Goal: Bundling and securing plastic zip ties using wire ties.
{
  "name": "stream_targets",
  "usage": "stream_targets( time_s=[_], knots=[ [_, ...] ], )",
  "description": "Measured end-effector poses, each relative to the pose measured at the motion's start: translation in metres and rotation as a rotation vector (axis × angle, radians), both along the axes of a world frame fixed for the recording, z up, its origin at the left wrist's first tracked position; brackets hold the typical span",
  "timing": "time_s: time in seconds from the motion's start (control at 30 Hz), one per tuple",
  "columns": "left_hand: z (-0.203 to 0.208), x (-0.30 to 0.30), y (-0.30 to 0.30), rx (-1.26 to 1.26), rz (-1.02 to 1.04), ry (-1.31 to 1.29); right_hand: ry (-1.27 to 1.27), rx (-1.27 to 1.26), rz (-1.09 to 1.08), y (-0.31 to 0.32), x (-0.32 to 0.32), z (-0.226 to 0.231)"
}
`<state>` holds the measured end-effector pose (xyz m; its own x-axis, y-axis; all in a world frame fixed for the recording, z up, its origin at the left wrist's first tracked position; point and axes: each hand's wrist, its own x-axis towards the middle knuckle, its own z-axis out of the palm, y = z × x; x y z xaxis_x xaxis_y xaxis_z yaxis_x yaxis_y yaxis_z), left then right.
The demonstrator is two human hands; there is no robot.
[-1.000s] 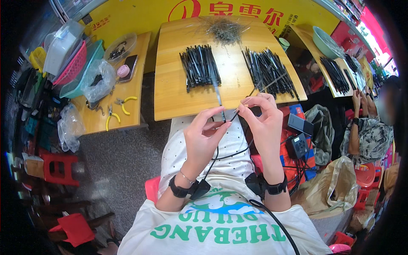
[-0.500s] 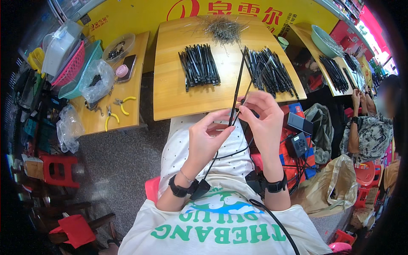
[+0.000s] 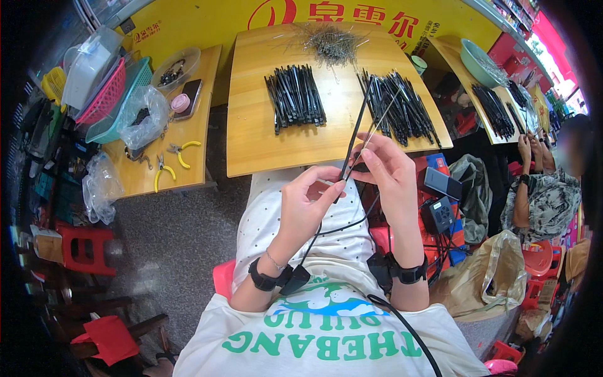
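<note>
Over my lap, my left hand [image 3: 312, 196] pinches a long, thin black strip [image 3: 359, 122] between thumb and fingers, tilted up toward the table. Close beside it, my right hand [image 3: 391, 177] has its fingertips closed around a thin metal wire [image 3: 377, 124] that slants up to the right. The wire's lower end meets the strip between both hands; fingers hide how they join there. Beyond the hands, one bundle of black strips [image 3: 295, 95] lies mid-table. A looser heap of black strips [image 3: 405, 107] lies to its right.
A tangle of thin wires [image 3: 331, 45] sits at the back of the wooden table [image 3: 251, 147]. On a left side table are yellow-handled pliers [image 3: 164, 173], a phone [image 3: 193, 100], baskets [image 3: 103, 94] and plastic bags [image 3: 144, 116]. At right, another person [image 3: 543, 188] works beside more black strips [image 3: 493, 110].
My right hand has shifted slightly, and its fingers sit differently on the wire. The wire now leans further right, away from the strip. My left hand stays almost in place.
</note>
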<state>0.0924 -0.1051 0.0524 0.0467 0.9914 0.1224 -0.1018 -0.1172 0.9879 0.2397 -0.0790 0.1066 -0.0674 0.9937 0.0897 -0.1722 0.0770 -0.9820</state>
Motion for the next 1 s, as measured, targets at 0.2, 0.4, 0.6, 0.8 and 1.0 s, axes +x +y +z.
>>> stream_targets(
  time_s=[0.2,0.4,0.6,0.8,1.0],
  knots=[
    [0.000,0.002,-0.001,0.012,0.004,0.000,-0.163,0.098,0.082,0.006,0.015,-0.007],
    [0.001,0.002,-0.001,0.022,-0.006,0.022,-0.108,0.075,0.057,0.007,0.011,-0.007],
    [0.003,0.003,-0.002,0.021,0.014,0.091,-0.223,0.088,-0.002,0.007,0.011,-0.011],
    [0.001,0.004,-0.001,0.033,0.045,0.168,-0.299,0.078,-0.110,0.007,0.002,-0.016],
    [0.000,0.004,0.001,0.016,0.077,0.160,-0.205,0.056,-0.071,0.014,0.001,-0.023]
  ],
)
